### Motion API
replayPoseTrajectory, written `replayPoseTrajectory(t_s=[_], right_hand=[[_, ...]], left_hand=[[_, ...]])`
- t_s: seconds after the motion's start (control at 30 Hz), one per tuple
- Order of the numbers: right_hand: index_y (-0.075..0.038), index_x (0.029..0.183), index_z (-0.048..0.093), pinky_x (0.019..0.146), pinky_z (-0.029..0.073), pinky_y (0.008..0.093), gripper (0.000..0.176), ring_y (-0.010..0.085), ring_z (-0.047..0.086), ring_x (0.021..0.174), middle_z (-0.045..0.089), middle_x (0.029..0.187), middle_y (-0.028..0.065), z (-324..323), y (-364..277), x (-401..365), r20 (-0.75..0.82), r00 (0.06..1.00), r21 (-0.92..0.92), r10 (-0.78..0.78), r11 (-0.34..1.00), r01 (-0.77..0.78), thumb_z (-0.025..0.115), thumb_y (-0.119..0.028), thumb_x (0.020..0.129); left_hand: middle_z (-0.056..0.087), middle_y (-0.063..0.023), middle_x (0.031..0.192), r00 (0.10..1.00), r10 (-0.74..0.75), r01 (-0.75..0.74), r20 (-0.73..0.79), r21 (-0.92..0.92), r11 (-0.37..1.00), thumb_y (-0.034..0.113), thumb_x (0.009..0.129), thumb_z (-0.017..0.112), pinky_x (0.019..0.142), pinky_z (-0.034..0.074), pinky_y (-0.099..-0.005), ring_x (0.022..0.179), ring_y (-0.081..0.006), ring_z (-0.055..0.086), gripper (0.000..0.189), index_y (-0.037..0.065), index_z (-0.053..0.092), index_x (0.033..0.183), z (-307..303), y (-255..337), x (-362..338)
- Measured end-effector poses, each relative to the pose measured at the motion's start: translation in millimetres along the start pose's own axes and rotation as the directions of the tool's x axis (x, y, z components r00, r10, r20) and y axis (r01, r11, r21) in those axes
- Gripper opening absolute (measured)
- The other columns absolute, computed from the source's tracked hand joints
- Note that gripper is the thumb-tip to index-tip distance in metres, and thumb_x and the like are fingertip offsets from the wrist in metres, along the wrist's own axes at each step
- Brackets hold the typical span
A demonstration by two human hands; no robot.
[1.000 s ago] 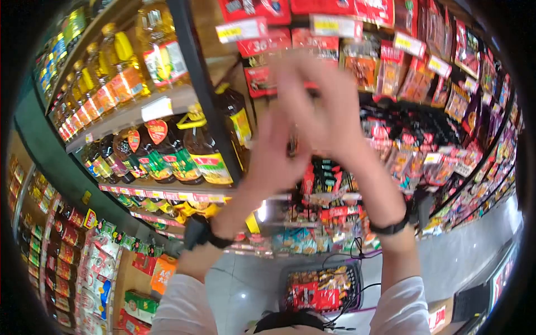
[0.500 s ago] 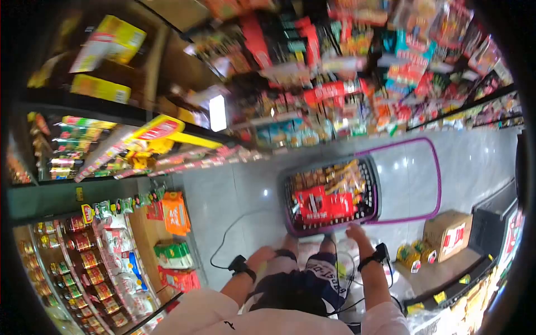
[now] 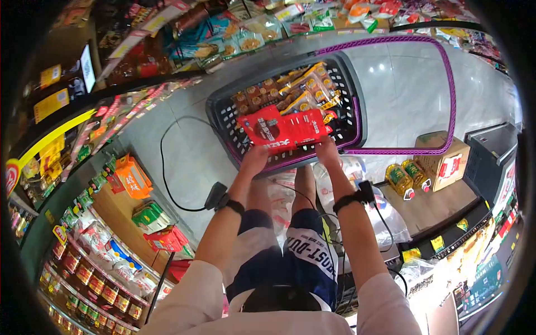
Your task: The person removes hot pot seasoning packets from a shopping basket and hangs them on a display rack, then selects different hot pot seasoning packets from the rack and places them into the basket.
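A dark grey shopping basket with slotted sides stands on the floor in front of my legs. Two overlapping red packets with white lettering, a left red packet and a right red packet, lie at its near side. Behind them are several brown-and-yellow snack packs. My left hand has its fingers closed at the lower left edge of the left red packet. At the lower right corner of the right packet, my right hand is closed too. Fingertips of both hands are partly hidden.
The basket's purple handle is folded out to the right. Oil bottles and a cardboard box sit on a low ledge at right. Stocked shelves line the left and the far side. A black cable loops from my left wrist.
The basket now appears larger and further left in view. Both my hands have moved forward from near my knees to the red packets at the basket's near side.
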State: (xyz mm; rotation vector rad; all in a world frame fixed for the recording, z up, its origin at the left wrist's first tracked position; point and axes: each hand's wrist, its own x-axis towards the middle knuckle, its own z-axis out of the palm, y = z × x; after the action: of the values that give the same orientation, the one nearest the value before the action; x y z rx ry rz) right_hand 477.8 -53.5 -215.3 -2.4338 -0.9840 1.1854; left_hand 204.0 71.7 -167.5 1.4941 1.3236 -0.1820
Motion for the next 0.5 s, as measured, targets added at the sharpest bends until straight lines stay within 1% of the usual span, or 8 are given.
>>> replayPoseTrajectory(t_s=[0.03,0.1,0.17,0.23,0.33,0.37,0.47,0.5], right_hand=[[-0.001,0.119,0.058,0.097,0.045,0.0475,0.044,0.0446,0.054,0.113,0.058,0.117,0.0264,2.4,-11.9,10.9,-0.067,0.998,0.05,-0.001,0.999,0.004,0.063,-0.018,0.079],[0.002,0.126,0.051,0.101,0.043,0.047,0.057,0.045,0.049,0.118,0.052,0.125,0.0275,8.8,-27.3,33.8,-0.141,0.99,0.066,0.02,0.998,-0.01,0.068,-0.016,0.076],[0.005,0.128,0.047,0.103,0.042,0.0473,0.063,0.0455,0.047,0.121,0.05,0.128,0.0285,13.7,-30.2,53.2,-0.179,0.984,0.019,0.014,1.0,-0.011,0.071,-0.016,0.073],[0.005,0.128,0.047,0.104,0.041,0.0467,0.064,0.0447,0.045,0.123,0.049,0.13,0.0281,16.8,-25.4,64.7,-0.22,0.974,-0.015,-0.044,0.999,0.042,0.071,-0.014,0.072],[0.004,0.128,0.047,0.105,0.041,0.0456,0.064,0.0439,0.044,0.125,0.047,0.132,0.0273,17.1,7.3,74.8,-0.071,0.995,0.093,-0.07,0.993,0.077,0.071,-0.013,0.071],[0.002,0.125,0.052,0.101,0.045,0.0447,0.058,0.0408,0.053,0.117,0.056,0.123,0.0243,14.2,15.3,73.6,-0.085,0.993,0.099,-0.084,0.991,0.093,0.071,-0.011,0.071],[-0.002,0.118,0.059,0.092,0.051,0.0436,0.048,0.0381,0.062,0.102,0.065,0.105,0.0199,1.2,26.0,70.7,0.124,0.988,0.243,0.095,0.962,-0.123,0.07,-0.012,0.072],[-0.003,0.105,0.066,0.083,0.054,0.0424,0.034,0.0365,0.066,0.089,0.067,0.091,0.0172,10.5,37.4,71.1,0.08,0.996,0.178,0.026,0.983,-0.04,0.07,-0.014,0.073]], left_hand=[[0.066,-0.0234,0.097,0.999,0.046,-0.047,-0.012,-0.107,0.993,0.024,0.089,0.059,0.086,0.051,-0.0478,0.096,-0.0436,0.062,0.026,0.0,0.063,0.101,16.9,6.1,14.0],[0.062,-0.0251,0.11,0.992,0.071,-0.075,-0.103,-0.033,0.997,0.019,0.086,0.062,0.092,0.048,-0.0474,0.106,-0.0427,0.058,0.033,0.0,0.059,0.113,32.5,36.5,37.6],[0.054,-0.0273,0.124,0.916,0.249,-0.194,-0.315,0.198,0.961,0.019,0.084,0.064,0.097,0.045,-0.049,0.117,-0.043,0.053,0.047,0.0,0.051,0.125,42.5,47.5,62.9],[0.047,-0.0282,0.133,0.887,0.244,-0.139,-0.393,0.276,0.951,0.02,0.082,0.065,0.1,0.043,-0.0498,0.123,-0.0439,0.047,0.059,0.002,0.045,0.134,40.4,40.8,93.5],[0.053,-0.0256,0.13,0.948,0.073,0.036,-0.309,0.331,0.943,0.021,0.08,0.068,0.102,0.043,-0.0488,0.121,-0.0413,0.052,0.063,0.003,0.045,0.136,12.6,36.2,114.0],[0.055,-0.0242,0.128,0.969,0.096,0.005,-0.227,0.406,0.914,0.023,0.079,0.069,0.102,0.044,-0.0482,0.119,-0.04,0.054,0.062,0.003,0.048,0.134,-1.1,34.8,116.3],[0.061,-0.0201,0.122,0.997,0.08,-0.067,0.001,0.547,0.834,0.027,0.076,0.073,0.099,0.047,-0.0466,0.114,-0.0366,0.059,0.056,0.004,0.058,0.125,-32.6,25.3,116.7],[0.063,-0.0189,0.12,0.998,0.036,-0.062,0.057,0.554,0.83,0.029,0.075,0.073,0.097,0.048,-0.046,0.112,-0.0359,0.06,0.052,0.005,0.062,0.12,-37.3,20.7,114.9]])
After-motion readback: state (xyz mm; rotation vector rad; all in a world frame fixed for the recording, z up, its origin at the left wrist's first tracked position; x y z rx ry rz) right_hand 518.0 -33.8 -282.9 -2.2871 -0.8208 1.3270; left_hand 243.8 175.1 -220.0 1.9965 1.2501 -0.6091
